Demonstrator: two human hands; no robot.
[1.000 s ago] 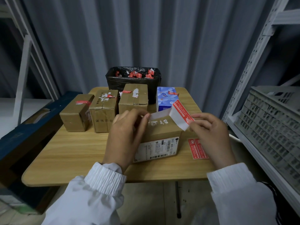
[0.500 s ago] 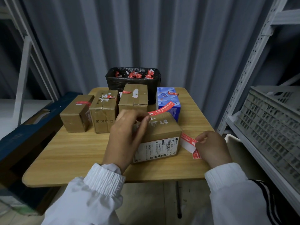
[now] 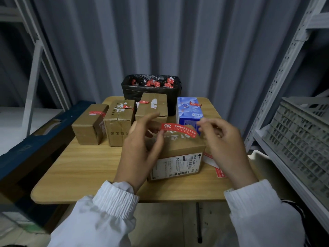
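Observation:
A brown cardboard box with a white shipping label on its front stands on the wooden table near me. A red sticker strip stretches above the box's top. My left hand pinches the strip's left end between thumb and fingers. My right hand pinches its right end. A white backing paper with red print lies on the table to the right of the box, partly under my right hand.
Three brown boxes and a blue carton stand in a row behind. A black-lined bin with red scraps is at the back. A grey crate sits on shelving at right; a blue ledge runs along the left.
My right hand dropped the backing paper on the table and rose to take the sticker's right end. The strip now spans both hands above the box.

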